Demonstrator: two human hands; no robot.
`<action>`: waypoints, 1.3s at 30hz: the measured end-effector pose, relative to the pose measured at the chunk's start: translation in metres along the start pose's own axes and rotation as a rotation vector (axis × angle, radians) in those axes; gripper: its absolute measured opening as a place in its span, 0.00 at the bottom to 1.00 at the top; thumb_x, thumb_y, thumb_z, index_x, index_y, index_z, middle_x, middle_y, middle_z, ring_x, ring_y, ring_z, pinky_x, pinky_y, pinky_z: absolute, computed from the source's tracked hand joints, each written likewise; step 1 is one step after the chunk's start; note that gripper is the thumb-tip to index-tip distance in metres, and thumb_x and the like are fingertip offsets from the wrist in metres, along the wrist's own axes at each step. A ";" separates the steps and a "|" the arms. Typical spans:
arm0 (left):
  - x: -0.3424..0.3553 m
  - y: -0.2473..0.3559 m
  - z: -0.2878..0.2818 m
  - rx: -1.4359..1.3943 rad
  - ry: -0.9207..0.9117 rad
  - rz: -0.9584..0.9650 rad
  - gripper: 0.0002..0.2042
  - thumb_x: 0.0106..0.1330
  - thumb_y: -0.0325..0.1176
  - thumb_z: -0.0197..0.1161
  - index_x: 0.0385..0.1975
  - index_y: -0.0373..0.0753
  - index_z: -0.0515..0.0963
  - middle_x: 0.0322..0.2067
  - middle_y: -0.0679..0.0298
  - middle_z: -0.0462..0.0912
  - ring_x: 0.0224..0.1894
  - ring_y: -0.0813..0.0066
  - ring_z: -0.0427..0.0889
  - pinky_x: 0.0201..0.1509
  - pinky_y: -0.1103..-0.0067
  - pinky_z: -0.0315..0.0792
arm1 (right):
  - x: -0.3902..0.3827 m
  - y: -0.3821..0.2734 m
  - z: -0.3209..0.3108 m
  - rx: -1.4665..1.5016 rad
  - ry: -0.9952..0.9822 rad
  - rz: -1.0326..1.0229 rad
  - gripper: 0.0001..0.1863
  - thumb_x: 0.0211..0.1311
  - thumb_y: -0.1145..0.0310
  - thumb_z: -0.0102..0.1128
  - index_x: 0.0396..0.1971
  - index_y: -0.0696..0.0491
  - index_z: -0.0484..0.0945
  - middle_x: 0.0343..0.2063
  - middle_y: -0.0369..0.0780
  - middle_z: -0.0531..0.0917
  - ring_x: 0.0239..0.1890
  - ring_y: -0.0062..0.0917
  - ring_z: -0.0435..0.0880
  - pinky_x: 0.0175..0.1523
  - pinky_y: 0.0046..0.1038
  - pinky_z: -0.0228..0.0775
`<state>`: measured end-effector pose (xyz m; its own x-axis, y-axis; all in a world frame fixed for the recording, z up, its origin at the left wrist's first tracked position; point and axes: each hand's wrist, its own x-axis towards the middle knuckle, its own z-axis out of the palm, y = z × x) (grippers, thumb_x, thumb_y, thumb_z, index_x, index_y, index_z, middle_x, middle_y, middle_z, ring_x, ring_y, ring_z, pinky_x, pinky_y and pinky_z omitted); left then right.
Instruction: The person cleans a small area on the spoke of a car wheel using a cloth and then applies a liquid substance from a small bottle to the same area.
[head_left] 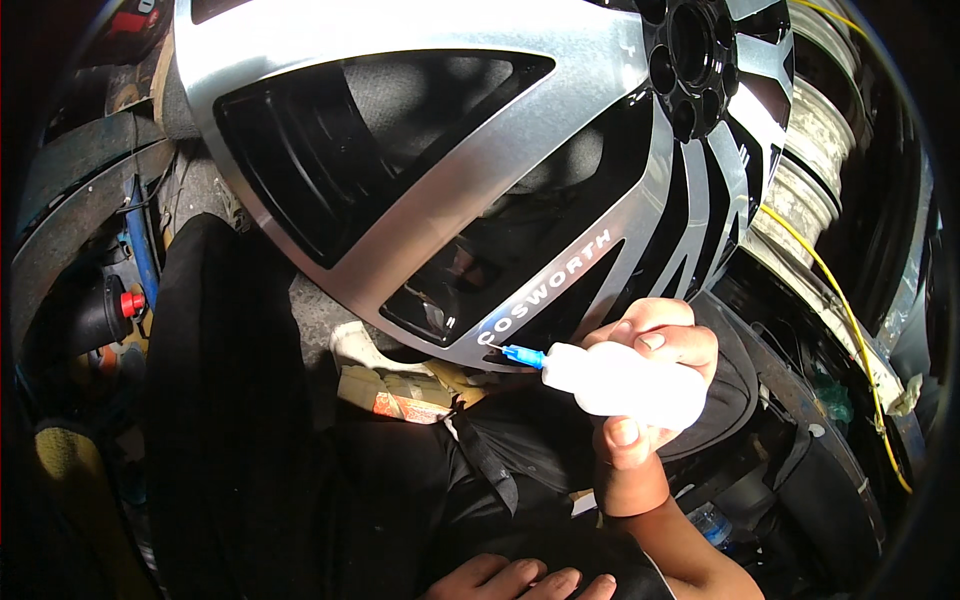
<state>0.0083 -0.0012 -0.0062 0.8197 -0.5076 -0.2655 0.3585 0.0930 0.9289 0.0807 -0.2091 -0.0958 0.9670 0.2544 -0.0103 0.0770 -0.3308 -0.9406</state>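
My right hand (665, 350) grips a white squeeze bottle (640, 385), its fingers above and thumb below. A blue needle-tip nozzle (522, 356) points left from the bottle. Its thin tip is at or just above the first of the white raised letters on a spoke of the silver and black alloy wheel (440, 215); contact is too small to tell. At the lower edge my left hand (520, 580) lies on dark cloth over my lap, fingers outstretched and holding nothing; only the fingers show.
Beneath the wheel rim are a yellowish block (395, 393) and a pale curved piece (360, 345). A yellow cable (835, 285) runs down the right, past worn pale wheel rims (815, 150). At left are a dark tool with a red knob (132, 304) and a curved metal band (80, 180).
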 end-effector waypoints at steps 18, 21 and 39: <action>0.001 0.000 -0.002 -0.013 -0.011 0.007 0.14 0.55 0.39 0.65 0.41 0.43 0.81 0.33 0.59 0.80 0.31 0.63 0.78 0.32 0.69 0.73 | 0.004 0.003 0.000 -0.003 -0.008 -0.105 0.26 0.46 0.63 0.68 0.39 0.64 0.69 0.38 0.49 0.71 0.36 0.31 0.79 0.31 0.25 0.82; 0.001 0.000 -0.002 -0.009 -0.005 0.005 0.14 0.55 0.39 0.65 0.41 0.43 0.81 0.33 0.59 0.80 0.30 0.63 0.78 0.32 0.69 0.73 | 0.002 0.004 0.002 0.009 0.015 -0.108 0.26 0.46 0.63 0.68 0.40 0.64 0.68 0.38 0.49 0.71 0.36 0.31 0.79 0.31 0.25 0.83; 0.003 0.001 -0.004 -0.017 -0.017 -0.011 0.14 0.55 0.38 0.65 0.41 0.42 0.80 0.32 0.58 0.80 0.30 0.63 0.79 0.31 0.69 0.73 | 0.002 0.007 -0.004 0.066 -0.032 -0.086 0.29 0.43 0.64 0.71 0.42 0.62 0.66 0.40 0.49 0.72 0.31 0.27 0.81 0.35 0.26 0.81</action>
<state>0.0124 0.0009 -0.0072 0.8078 -0.5232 -0.2714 0.3755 0.1019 0.9212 0.0843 -0.2148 -0.1009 0.9492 0.3086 0.0619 0.1427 -0.2465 -0.9586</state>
